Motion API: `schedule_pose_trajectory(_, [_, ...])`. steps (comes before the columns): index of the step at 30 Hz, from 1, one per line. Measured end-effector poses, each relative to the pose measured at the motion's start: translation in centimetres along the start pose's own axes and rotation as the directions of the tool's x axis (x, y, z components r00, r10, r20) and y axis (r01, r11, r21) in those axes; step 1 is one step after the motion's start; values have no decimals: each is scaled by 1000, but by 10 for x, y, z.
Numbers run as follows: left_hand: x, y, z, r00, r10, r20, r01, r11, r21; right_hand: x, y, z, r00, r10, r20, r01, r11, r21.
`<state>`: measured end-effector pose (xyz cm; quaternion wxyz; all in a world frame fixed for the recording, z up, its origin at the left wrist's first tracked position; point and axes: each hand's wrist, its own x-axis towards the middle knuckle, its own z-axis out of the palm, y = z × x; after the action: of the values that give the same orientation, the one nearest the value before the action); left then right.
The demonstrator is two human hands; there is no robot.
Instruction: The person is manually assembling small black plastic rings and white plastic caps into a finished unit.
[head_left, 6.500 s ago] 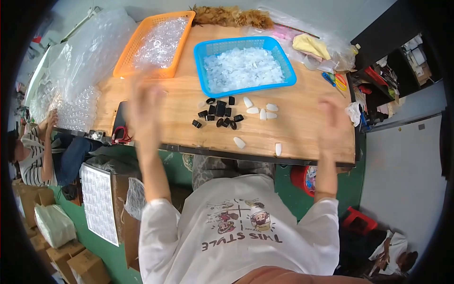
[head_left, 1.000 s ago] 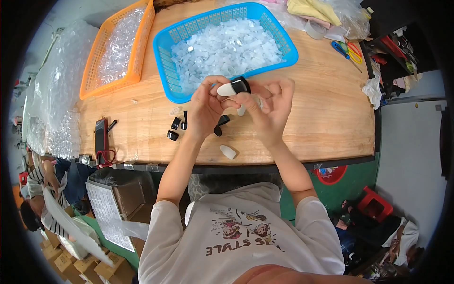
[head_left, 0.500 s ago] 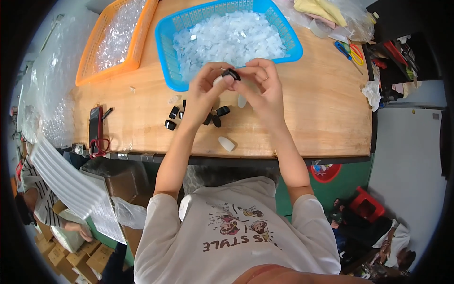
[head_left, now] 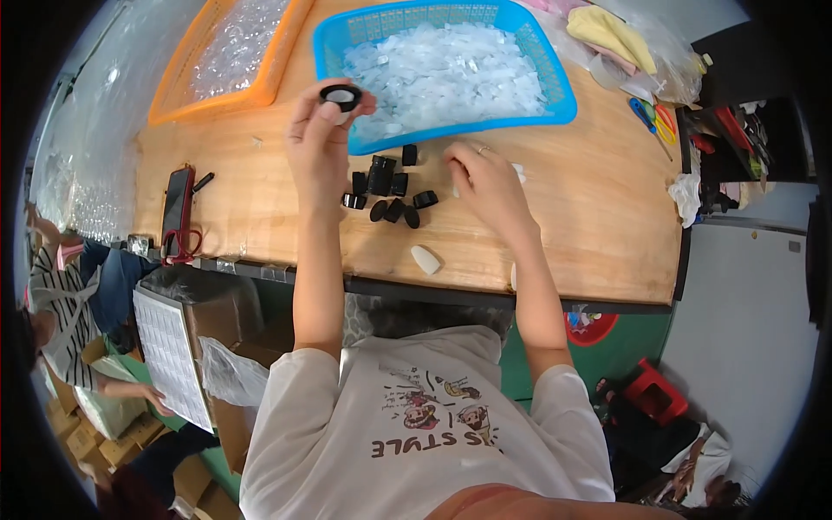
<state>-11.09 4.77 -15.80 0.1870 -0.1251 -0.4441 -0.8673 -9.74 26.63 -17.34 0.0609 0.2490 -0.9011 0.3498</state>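
1. The left hand (head_left: 316, 143) is raised over the counter (head_left: 260, 191); its fingers (head_left: 305, 108) are pinching a round black cap (head_left: 340, 94) by the rim, with a pale piece seated inside it; the cap sits just in front of the near wall of the blue basket (head_left: 555, 87).
2. The right hand (head_left: 485, 182) rests low on the counter, fingers curled and close together; whether they grip one of the white pieces there I cannot tell.
3. To do this well, I judge the pinch should stay on the rim, leaving the cap's mouth free so the insert can be pressed flat and checked; a tilted insert would likely jam.
4. The cap's open face points up toward the camera; it is a short disc with no long axis; its round axis runs roughly vertical.
5. Loose black caps (head_left: 386, 191) lie between the hands; one white piece (head_left: 425, 259) sits near the counter's front edge; an orange basket (head_left: 225, 61) stands left of the blue one.
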Motion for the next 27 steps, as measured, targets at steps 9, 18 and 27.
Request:
schedule_pose_trajectory(9, [7,23,-41,990,106,-88,-114,989,-94,5,-17,27,933,-355,-54,357,933,38])
schedule_pose_trajectory(18, [4,12,-27,999,-4,-34,2,998,-56,14,12,-3,947,-251,-199,169,920,-355])
schedule_pose_trajectory(27, [4,1,-14,991,-112,-75,120,987,110,94,18,-4,978,74,193,-31,976,-216])
